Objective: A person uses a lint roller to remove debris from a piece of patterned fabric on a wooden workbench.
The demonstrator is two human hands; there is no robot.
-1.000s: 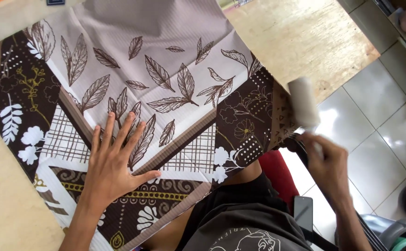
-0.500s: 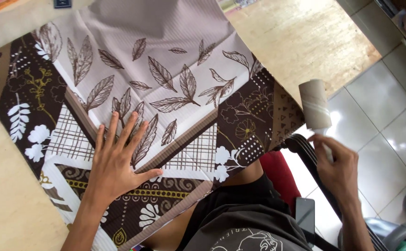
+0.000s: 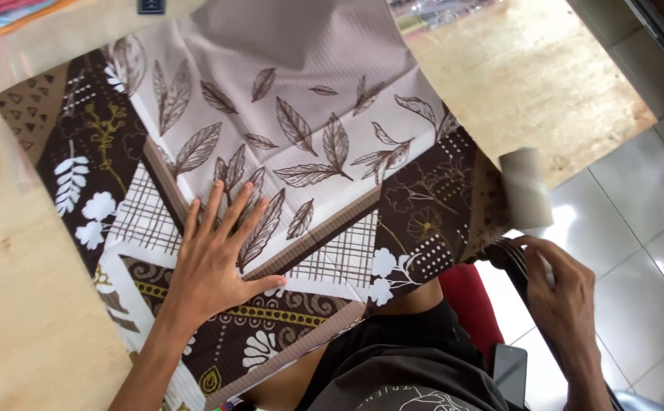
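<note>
1. We see a patterned cloth (image 3: pixel 286 144) spread over a wooden table (image 3: pixel 530 84), printed with brown leaves on a pale ground and with dark brown panels of white flowers, checks and dots; its near edge hangs off the table toward the person's lap.
2. Our left hand (image 3: pixel 214 262) lies flat on the cloth with the fingers spread wide, palm down, over the leaf print just above a dark flowered band. It grips nothing.
3. Our right hand (image 3: pixel 564 289) is off the table's near right corner, fingers curled around the lower end of a pale cardboard roll (image 3: pixel 526 190), which stands nearly upright beside the cloth's right edge.
4. Below the cloth we see a dark shirt and a red seat (image 3: pixel 469 304), with a dark phone (image 3: pixel 510 371) just beside it.
5. Glossy white floor tiles (image 3: pixel 636 251) fill the right side.
6. At the top left corner, a strip of pink and orange fabric (image 3: pixel 12 11) shows at the table's far edge.
</note>
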